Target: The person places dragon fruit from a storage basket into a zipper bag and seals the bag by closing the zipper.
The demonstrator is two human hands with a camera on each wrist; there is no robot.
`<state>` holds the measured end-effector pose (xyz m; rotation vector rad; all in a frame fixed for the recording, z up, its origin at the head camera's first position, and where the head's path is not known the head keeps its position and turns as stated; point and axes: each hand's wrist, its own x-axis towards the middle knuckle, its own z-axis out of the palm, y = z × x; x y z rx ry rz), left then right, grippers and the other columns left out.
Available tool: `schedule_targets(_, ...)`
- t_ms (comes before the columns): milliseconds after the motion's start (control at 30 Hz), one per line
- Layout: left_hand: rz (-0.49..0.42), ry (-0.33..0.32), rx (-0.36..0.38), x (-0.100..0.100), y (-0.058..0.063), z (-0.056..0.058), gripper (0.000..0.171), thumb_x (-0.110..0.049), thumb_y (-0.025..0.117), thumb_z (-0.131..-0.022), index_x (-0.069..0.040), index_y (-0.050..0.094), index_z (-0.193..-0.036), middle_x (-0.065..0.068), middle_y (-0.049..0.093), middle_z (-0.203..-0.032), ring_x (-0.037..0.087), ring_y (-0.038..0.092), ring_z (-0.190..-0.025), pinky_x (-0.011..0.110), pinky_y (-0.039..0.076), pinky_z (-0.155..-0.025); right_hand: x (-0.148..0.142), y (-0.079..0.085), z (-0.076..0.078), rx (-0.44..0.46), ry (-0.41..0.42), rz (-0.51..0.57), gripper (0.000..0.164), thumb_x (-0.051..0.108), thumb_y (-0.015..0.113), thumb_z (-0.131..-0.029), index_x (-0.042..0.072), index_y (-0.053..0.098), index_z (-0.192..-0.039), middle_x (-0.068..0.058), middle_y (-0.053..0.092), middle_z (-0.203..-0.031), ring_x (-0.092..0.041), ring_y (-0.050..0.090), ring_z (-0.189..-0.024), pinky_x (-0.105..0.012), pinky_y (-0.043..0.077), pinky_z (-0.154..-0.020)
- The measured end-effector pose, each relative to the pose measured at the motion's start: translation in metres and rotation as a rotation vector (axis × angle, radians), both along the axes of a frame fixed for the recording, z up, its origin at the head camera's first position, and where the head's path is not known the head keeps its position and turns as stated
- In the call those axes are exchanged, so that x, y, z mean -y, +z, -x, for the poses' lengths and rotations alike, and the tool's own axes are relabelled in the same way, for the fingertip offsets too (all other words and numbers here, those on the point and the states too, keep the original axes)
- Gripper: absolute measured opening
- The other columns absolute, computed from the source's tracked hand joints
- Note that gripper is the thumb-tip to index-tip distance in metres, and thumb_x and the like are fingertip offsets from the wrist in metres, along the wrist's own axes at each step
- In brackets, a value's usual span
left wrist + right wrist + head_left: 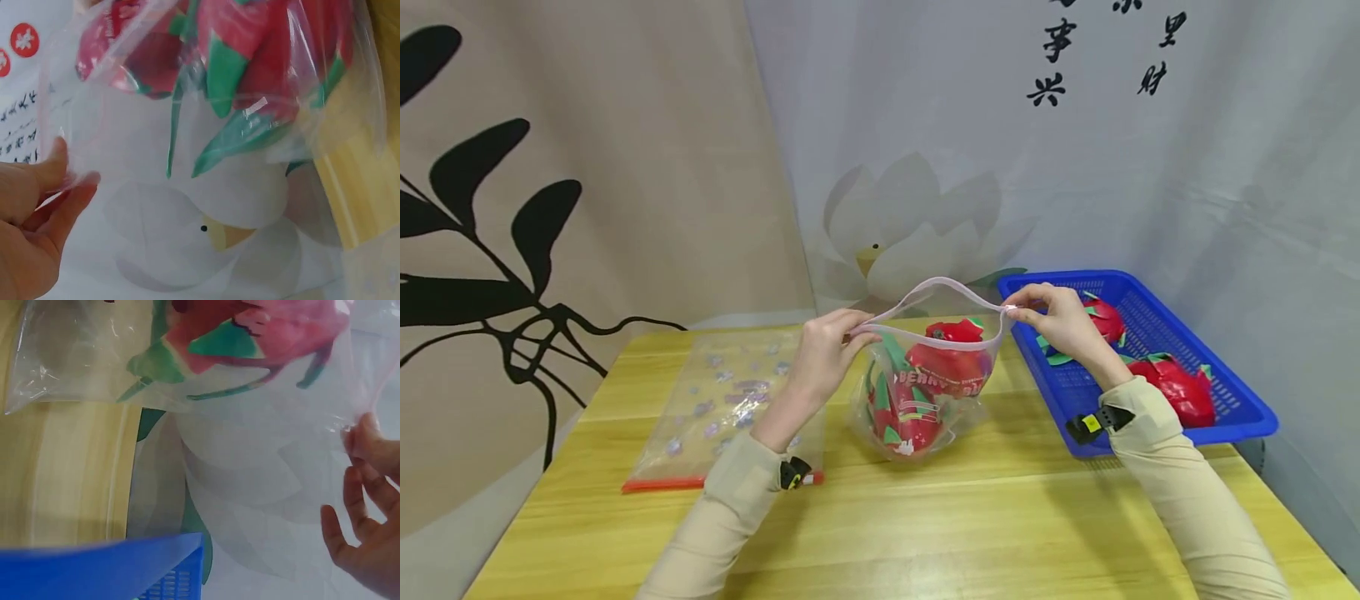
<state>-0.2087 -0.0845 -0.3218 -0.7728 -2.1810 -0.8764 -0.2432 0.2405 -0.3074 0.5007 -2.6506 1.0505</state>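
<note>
A clear zip bag [951, 421] with a pink rim stands on the table, its mouth spread wide. Inside it are red dragon fruits [917, 408] with green leaf tips, which look artificial. My left hand [822, 354] pinches the left end of the rim; in the left wrist view the thumb and finger [78, 194] meet on the plastic. My right hand [1056, 321] pinches the right end near the zip slider, and in the right wrist view its other fingers [353, 494] are spread off the bag.
On the right stands a blue plastic basket [1240, 417] holding more red dragon fruits [1176, 392]. A flat, clear bag [700, 400] with purple print and a red zip strip lies at the left of the wooden table [925, 533]. A printed curtain [910, 100] hangs behind.
</note>
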Motion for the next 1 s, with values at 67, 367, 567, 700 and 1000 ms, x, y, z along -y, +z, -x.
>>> schedule_targets(67,-0.011,0.027,0.031,0.000,0.000,0.000,0.018,-0.012,0.072,-0.081,0.002,0.073,-0.092,0.016,0.074,-0.090,0.024,0.072,-0.077,0.028,0.058,-0.067,0.002,-0.001,-0.001,-0.043,-0.003,0.000,0.017,0.015,0.064,-0.091,0.002,0.070,-0.100,-0.017,0.068,-0.102,-0.025,0.061,-0.093,-0.024,0.048,-0.078)
schedule_targets(367,-0.141,0.038,0.057,0.002,-0.001,0.004,0.016,-0.012,0.067,-0.086,0.003,0.074,-0.088,0.017,0.074,-0.082,0.005,0.038,-0.041,0.016,0.031,-0.043,0.027,0.014,-0.010,-0.383,-0.024,0.128,0.008,0.007,0.068,-0.085,0.001,0.071,-0.090,-0.014,0.067,-0.081,0.003,0.044,-0.076,-0.014,0.036,-0.065)
schedule_targets(567,-0.356,0.048,0.162,0.015,0.000,0.014,0.012,-0.008,0.070,-0.084,0.004,0.073,-0.085,0.019,0.071,-0.071,-0.001,0.026,-0.039,0.013,0.020,-0.038,0.014,0.009,-0.004,-0.368,-0.183,0.155,0.011,0.009,0.067,-0.087,-0.001,0.070,-0.092,-0.017,0.065,-0.082,0.005,0.046,-0.076,-0.012,0.036,-0.065)
schedule_targets(700,-0.400,0.074,0.235,0.020,-0.005,0.020,0.012,-0.010,0.070,-0.084,0.002,0.073,-0.084,0.017,0.064,-0.061,-0.001,0.025,-0.040,0.014,0.018,-0.039,0.010,-0.003,0.000,-0.326,-0.180,0.076,0.012,0.011,0.067,-0.088,0.001,0.070,-0.092,-0.016,0.069,-0.084,-0.009,0.048,-0.076,-0.019,0.035,-0.063)
schedule_targets(1000,-0.383,0.087,0.318,0.029,-0.016,0.027,0.014,-0.011,0.069,-0.086,0.003,0.072,-0.084,0.020,0.066,-0.065,-0.003,0.023,-0.038,0.016,0.018,-0.039,0.010,-0.012,0.003,-0.249,-0.104,-0.016,0.011,0.010,0.066,-0.088,0.002,0.071,-0.094,-0.015,0.069,-0.087,-0.016,0.049,-0.069,-0.021,0.035,-0.058)
